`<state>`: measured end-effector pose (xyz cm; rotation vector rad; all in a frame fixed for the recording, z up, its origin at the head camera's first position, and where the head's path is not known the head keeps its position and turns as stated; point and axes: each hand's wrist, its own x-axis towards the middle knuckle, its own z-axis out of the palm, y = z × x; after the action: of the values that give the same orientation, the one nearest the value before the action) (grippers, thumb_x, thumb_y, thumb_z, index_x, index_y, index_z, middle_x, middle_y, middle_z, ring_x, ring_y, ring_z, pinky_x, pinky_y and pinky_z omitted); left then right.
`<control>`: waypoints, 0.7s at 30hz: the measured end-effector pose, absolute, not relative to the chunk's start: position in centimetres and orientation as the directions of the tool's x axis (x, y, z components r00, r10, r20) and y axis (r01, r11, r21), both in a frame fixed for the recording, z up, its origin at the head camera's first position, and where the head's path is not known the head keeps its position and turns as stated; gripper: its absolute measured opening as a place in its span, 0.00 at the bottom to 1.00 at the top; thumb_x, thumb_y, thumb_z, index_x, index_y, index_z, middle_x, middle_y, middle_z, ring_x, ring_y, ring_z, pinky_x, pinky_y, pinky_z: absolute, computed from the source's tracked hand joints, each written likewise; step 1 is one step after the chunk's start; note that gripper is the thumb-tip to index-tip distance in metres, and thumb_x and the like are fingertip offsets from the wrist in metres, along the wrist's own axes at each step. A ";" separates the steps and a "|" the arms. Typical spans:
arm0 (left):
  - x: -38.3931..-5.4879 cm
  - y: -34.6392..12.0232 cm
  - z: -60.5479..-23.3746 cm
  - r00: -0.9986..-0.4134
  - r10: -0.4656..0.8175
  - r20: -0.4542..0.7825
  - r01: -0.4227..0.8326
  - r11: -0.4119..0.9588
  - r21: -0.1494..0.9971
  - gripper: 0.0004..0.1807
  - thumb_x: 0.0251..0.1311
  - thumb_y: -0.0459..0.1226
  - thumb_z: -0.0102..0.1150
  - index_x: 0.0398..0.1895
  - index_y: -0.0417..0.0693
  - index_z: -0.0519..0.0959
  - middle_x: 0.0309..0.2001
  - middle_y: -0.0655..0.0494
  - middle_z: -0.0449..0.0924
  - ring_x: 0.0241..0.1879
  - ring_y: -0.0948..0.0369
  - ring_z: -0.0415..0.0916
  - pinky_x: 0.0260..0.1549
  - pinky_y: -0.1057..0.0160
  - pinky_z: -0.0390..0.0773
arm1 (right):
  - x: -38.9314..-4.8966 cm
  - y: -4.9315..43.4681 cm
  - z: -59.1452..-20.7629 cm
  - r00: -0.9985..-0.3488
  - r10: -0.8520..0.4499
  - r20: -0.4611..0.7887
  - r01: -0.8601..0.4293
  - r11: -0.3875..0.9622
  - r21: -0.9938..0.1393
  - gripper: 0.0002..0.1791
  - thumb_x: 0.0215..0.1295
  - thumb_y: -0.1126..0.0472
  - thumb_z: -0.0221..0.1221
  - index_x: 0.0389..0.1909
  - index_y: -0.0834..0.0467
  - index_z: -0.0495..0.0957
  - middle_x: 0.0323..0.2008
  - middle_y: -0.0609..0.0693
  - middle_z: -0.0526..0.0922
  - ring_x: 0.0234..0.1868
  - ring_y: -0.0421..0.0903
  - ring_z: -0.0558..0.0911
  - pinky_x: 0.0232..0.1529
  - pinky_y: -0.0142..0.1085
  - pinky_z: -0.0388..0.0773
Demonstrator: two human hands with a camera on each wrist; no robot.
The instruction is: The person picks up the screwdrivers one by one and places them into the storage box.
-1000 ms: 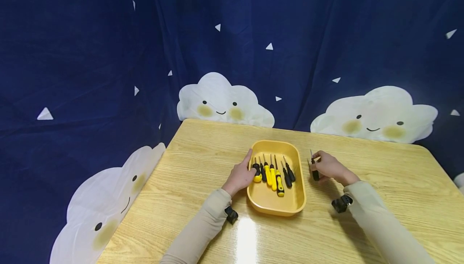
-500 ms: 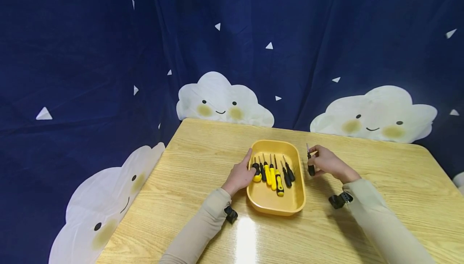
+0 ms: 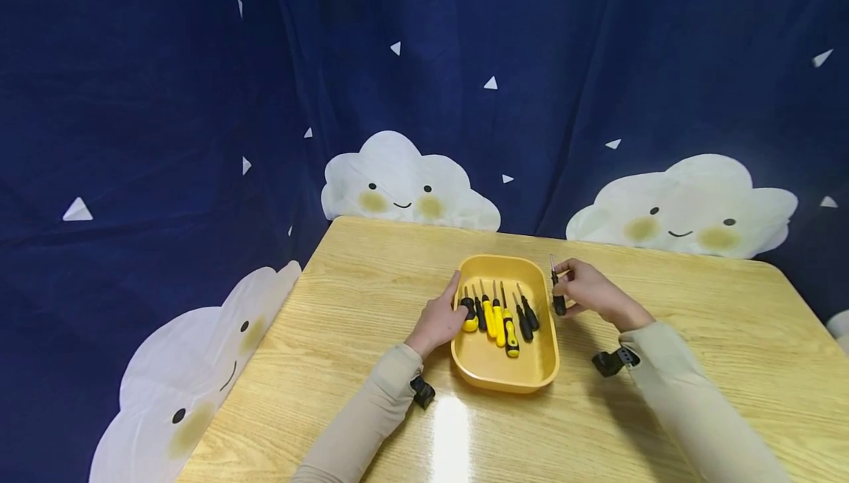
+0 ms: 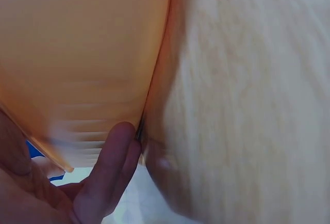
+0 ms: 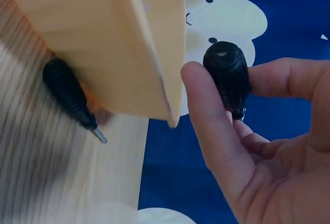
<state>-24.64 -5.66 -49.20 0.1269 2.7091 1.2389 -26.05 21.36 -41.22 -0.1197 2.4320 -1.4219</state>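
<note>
- Fingers of the right hand [image 3: 587, 291] pinch a small black screwdriver [image 3: 557, 293] by its ribbed handle, held upright just beside the right rim of the yellow tray [image 3: 507, 372]
- Grip looks light; the rounded plastic handle could roll out of the fingertips, I reckon, or the steel tip could catch the rim
- The left hand [image 3: 439, 323] lies with relaxed, straight fingers against the tray's left wall, steadying it; a nudge might slide the smooth tray on the glossy wooden table [image 3: 358, 299]
- Six screwdrivers [image 3: 500, 317], black and yellow, lie side by side in the tray
</note>
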 end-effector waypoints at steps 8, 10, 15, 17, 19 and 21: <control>-24.6 -5.8 -49.3 -0.982 0.147 -0.117 0.008 0.654 0.757 0.39 0.64 0.44 0.45 0.74 0.74 0.40 0.41 0.41 0.78 0.10 0.62 0.60 0.18 0.62 0.69 | -25.7 20.0 -40.5 -0.947 -0.234 -0.220 0.082 0.486 -0.870 0.27 0.58 0.70 0.51 0.58 0.74 0.57 0.34 0.58 0.68 0.31 0.48 0.77 0.31 0.44 0.81; -24.6 -5.8 -49.2 -0.982 0.148 -0.119 0.007 0.657 0.754 0.38 0.64 0.44 0.45 0.74 0.74 0.41 0.37 0.43 0.78 0.10 0.62 0.60 0.17 0.62 0.69 | -25.7 19.6 -40.4 -0.945 -0.241 -0.220 0.082 0.478 -0.875 0.27 0.59 0.70 0.51 0.59 0.74 0.56 0.34 0.58 0.68 0.31 0.49 0.78 0.31 0.44 0.81; -24.7 -5.8 -49.2 -0.981 0.155 -0.116 0.015 0.657 0.753 0.39 0.64 0.44 0.45 0.75 0.72 0.41 0.30 0.46 0.77 0.10 0.62 0.60 0.17 0.62 0.69 | -25.8 18.7 -40.2 -0.942 -0.240 -0.233 0.092 0.484 -0.870 0.26 0.60 0.70 0.50 0.58 0.73 0.57 0.35 0.58 0.67 0.32 0.49 0.76 0.31 0.43 0.81; -24.7 -5.8 -49.2 -0.982 0.155 -0.112 0.016 0.652 0.758 0.39 0.64 0.44 0.45 0.75 0.72 0.41 0.32 0.46 0.77 0.10 0.62 0.60 0.17 0.62 0.69 | -25.9 18.4 -40.2 -0.943 -0.240 -0.232 0.090 0.487 -0.869 0.25 0.60 0.69 0.50 0.58 0.72 0.58 0.35 0.58 0.67 0.32 0.49 0.75 0.30 0.43 0.81; -24.7 -5.8 -49.2 -0.981 0.155 -0.113 0.015 0.648 0.761 0.39 0.64 0.44 0.45 0.75 0.72 0.41 0.33 0.45 0.77 0.10 0.62 0.60 0.17 0.61 0.69 | -25.9 18.0 -40.2 -0.942 -0.244 -0.230 0.088 0.481 -0.872 0.24 0.60 0.69 0.50 0.57 0.72 0.59 0.36 0.59 0.66 0.33 0.50 0.75 0.30 0.43 0.81; -24.7 -5.8 -49.2 -0.981 0.158 -0.114 0.016 0.648 0.761 0.39 0.64 0.44 0.45 0.75 0.71 0.41 0.31 0.45 0.77 0.10 0.62 0.60 0.17 0.61 0.69 | -26.0 17.7 -40.2 -0.941 -0.253 -0.225 0.083 0.473 -0.877 0.24 0.60 0.69 0.50 0.57 0.72 0.59 0.37 0.59 0.66 0.33 0.51 0.75 0.30 0.44 0.81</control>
<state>-24.65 -5.81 -49.20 0.1434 2.6948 1.2426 -25.97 17.66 -40.24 -0.1437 2.4004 -1.4563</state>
